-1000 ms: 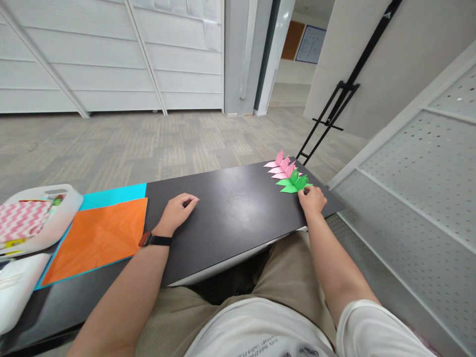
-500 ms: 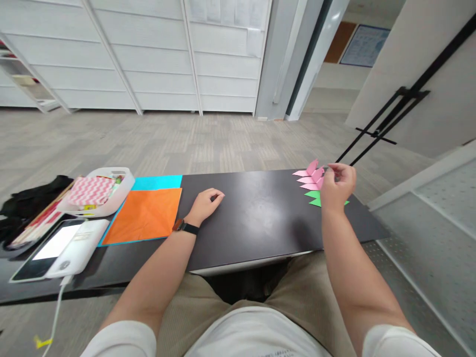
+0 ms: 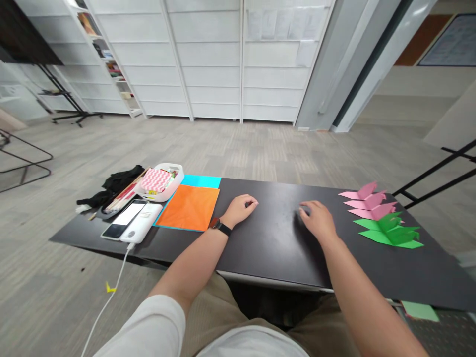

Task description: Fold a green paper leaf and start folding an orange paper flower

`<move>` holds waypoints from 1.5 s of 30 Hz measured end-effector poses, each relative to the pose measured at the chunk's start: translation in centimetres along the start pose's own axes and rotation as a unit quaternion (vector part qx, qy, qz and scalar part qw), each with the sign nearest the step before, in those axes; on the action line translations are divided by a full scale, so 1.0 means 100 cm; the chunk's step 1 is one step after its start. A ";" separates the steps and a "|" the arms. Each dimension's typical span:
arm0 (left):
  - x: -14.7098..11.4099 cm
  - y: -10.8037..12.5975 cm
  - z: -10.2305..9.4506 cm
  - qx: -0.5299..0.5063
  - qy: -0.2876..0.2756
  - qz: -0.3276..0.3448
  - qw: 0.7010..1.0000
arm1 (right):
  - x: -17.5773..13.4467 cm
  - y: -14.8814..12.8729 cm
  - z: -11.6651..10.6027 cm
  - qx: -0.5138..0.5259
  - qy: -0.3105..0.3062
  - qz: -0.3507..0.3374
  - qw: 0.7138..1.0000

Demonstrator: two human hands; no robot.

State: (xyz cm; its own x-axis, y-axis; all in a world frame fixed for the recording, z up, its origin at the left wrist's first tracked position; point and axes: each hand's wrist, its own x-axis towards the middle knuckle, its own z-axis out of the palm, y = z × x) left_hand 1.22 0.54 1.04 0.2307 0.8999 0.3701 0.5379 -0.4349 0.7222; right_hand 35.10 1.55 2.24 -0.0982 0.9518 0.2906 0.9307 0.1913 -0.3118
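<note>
My left hand rests on the dark table with its fingers loosely curled together, nothing showing in them. It is nearest to an orange paper sheet, which lies over blue paper. Over the middle of the table hovers my right hand, its thumb and fingers apart and holding nothing. To its right stands a row of folded paper birds: pink birds at the back and green birds nearer me.
Left of the paper are a white basket with a pink zigzag packet, a phone and a white power bank with a cable. Black cloth lies behind. A pale green pad sits below the table's front right edge.
My right hand has moved left, away from the paper birds to the middle of the table, and its fingers have parted. The view has turned left. My left hand stays resting.
</note>
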 end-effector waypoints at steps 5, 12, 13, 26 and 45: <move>0.001 -0.001 0.002 -0.003 -0.011 0.003 1.000 | -0.036 0.080 -0.021 -0.110 0.078 0.057 0.989; 0.002 -0.003 0.004 0.005 -0.028 0.011 1.000 | -0.085 0.129 -0.047 -0.168 0.075 0.090 0.979; 0.002 -0.002 0.004 0.006 -0.028 0.011 1.000 | -0.089 0.132 -0.046 -0.168 0.075 0.093 0.978; 0.000 0.001 0.000 0.005 -0.023 0.000 1.000 | -0.100 0.140 -0.041 -0.189 0.074 0.129 0.971; 0.000 0.004 0.001 0.000 0.029 0.004 1.000 | -0.008 0.020 -0.036 0.088 0.212 -0.043 0.972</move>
State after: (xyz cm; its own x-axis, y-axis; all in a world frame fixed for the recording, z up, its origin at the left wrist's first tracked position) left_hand 1.51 0.42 1.24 0.1877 0.8926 0.4099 0.5357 -0.4428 0.7190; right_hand 38.31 0.36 4.61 0.0153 0.7531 0.6577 0.8470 0.3398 -0.4088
